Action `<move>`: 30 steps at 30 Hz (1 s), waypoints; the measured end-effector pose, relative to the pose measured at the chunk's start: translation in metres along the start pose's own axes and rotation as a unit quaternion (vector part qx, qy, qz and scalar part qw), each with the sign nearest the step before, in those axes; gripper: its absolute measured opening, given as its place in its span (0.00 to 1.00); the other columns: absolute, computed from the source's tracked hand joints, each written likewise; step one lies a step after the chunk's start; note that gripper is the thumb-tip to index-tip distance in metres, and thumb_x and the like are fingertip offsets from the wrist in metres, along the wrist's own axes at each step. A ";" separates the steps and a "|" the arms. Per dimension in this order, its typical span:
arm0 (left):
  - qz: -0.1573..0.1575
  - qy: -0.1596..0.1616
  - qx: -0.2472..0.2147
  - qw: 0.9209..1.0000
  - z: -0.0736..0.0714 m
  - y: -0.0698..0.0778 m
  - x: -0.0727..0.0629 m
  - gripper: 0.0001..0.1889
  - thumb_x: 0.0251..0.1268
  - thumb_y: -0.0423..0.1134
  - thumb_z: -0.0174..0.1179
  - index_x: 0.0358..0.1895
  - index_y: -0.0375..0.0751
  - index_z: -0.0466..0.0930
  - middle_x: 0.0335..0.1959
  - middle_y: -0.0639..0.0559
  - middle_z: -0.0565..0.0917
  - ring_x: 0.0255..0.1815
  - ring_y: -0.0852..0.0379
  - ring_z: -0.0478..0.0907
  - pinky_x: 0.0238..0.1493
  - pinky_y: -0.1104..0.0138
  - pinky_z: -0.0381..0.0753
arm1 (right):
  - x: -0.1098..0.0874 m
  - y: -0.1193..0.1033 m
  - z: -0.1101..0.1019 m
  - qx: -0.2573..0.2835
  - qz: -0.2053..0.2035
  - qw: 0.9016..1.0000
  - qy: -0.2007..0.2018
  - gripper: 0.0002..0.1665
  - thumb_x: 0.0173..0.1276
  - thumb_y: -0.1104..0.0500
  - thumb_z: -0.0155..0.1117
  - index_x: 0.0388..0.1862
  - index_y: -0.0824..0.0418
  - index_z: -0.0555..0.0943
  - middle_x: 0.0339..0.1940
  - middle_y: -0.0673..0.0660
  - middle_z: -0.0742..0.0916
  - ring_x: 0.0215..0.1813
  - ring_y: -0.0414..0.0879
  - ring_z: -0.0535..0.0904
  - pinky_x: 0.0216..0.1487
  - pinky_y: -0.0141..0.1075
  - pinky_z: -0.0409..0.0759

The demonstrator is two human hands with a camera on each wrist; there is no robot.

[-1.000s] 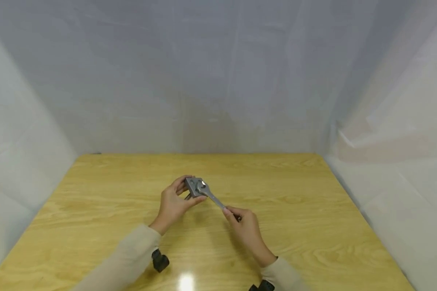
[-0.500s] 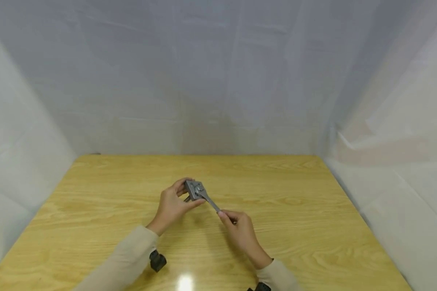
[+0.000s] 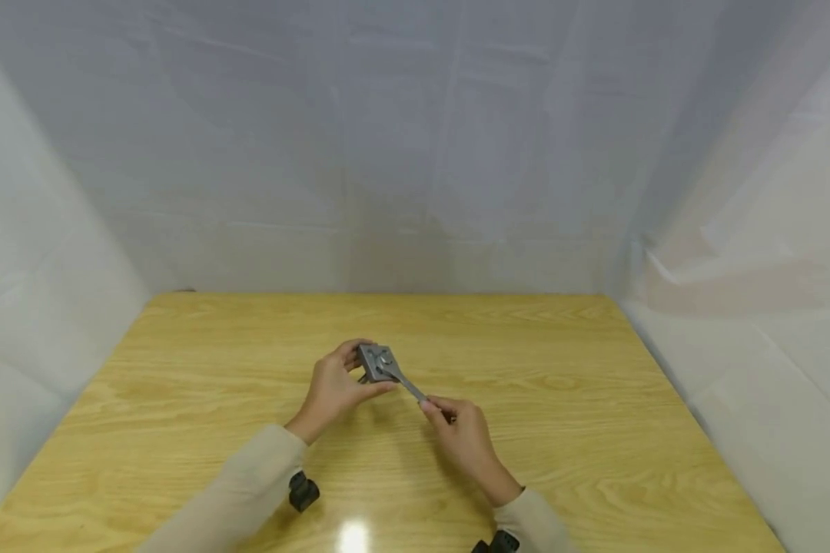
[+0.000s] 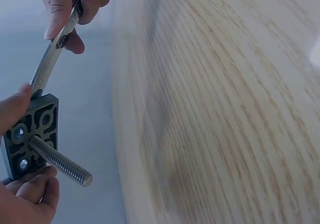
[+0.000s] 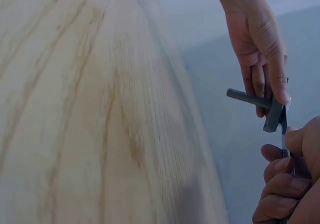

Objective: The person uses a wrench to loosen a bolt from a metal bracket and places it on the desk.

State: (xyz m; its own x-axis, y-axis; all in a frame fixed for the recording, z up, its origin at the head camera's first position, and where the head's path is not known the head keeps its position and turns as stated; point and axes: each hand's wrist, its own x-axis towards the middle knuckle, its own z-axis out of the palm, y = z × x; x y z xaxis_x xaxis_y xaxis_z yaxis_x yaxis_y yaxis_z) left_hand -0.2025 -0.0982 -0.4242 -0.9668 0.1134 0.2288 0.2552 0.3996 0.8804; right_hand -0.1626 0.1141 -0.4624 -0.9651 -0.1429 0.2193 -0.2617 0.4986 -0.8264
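Hovering above the middle of a wood-grain worktop [image 3: 560,369], a small, squarish gray plate [image 3: 370,365] is held at a tilt between two bare hands. One face carries the round head of a bolt [image 4: 65,163]; from the opposite face, which is ribbed and has round holes near its corners, the long threaded shank sticks straight out.

A silvery wrench [image 3: 412,389] lies with its broad end against the plate, at the bolt head; how fully it wraps the head is too small to tell. Its handle slants away from the plate, down toward the person's right.

The left hand [image 3: 330,393] pinches the plate by its edges, thumb along the near edge and fingers at the far one. The right hand [image 3: 465,438] grips the wrench handle, thumb on top and fingers curled around it, near the left hand but apart from it.

Both arms come in from the lower edge of the head view in pale beige sleeves [image 3: 252,470], with small black devices [image 3: 303,491] at the wrists. A bright patch of glare [image 3: 353,536] shines on the worktop between the arms. Wrinkled whitish sheeting [image 3: 415,153] rises behind the worktop and along both sides.
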 end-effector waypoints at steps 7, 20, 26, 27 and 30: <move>0.003 -0.001 -0.026 1.000 0.001 0.002 0.002 0.38 0.41 0.36 0.78 0.60 0.33 0.73 0.54 0.36 0.81 0.53 0.42 0.81 0.53 0.55 0.82 | 0.008 0.006 -0.007 0.028 0.006 1.000 -0.008 0.20 0.69 0.49 0.61 0.42 0.64 0.87 0.28 0.59 0.86 0.25 0.38 0.72 0.22 0.27 0.72; 0.035 -0.176 -0.090 0.980 -0.025 0.009 0.011 0.36 0.43 0.37 0.78 0.61 0.37 0.74 0.57 0.42 0.80 0.56 0.47 0.79 0.55 0.67 0.81 | 0.047 0.028 -0.044 0.046 -0.062 0.989 -0.126 0.15 0.68 0.57 0.63 0.45 0.67 0.85 0.37 0.65 0.88 0.23 0.37 0.71 0.21 0.26 0.71; 0.063 -0.265 -0.082 0.959 -0.031 0.012 0.014 0.37 0.43 0.38 0.78 0.61 0.38 0.73 0.56 0.44 0.80 0.55 0.50 0.79 0.55 0.64 0.82 | 0.069 0.027 -0.060 0.022 -0.115 0.973 -0.199 0.14 0.68 0.58 0.62 0.46 0.66 0.85 0.35 0.59 0.87 0.26 0.42 0.74 0.25 0.27 0.75; 0.065 -0.281 -0.080 0.954 -0.032 0.012 0.015 0.37 0.43 0.38 0.78 0.61 0.37 0.73 0.56 0.45 0.80 0.55 0.50 0.79 0.55 0.63 0.81 | 0.073 0.026 -0.063 0.013 -0.127 0.970 -0.209 0.14 0.68 0.58 0.62 0.46 0.66 0.85 0.34 0.57 0.86 0.26 0.42 0.73 0.25 0.27 0.74; 0.060 -0.337 -0.081 0.936 -0.032 0.013 0.016 0.37 0.43 0.38 0.78 0.62 0.38 0.73 0.55 0.47 0.81 0.55 0.52 0.79 0.58 0.60 0.80 | 0.087 0.021 -0.070 -0.012 -0.169 0.954 -0.246 0.12 0.67 0.59 0.64 0.44 0.64 0.86 0.31 0.53 0.84 0.25 0.41 0.69 0.25 0.28 0.70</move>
State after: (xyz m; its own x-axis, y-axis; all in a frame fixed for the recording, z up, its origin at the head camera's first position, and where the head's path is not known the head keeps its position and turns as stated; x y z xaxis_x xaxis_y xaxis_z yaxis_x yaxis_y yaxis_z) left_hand -0.2145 -0.1204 -0.3963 -0.6922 0.7189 0.0638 0.3043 0.2105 0.9290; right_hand -0.2529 0.1713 -0.4241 -0.7066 -0.6799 0.1960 -0.5626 0.3718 -0.7384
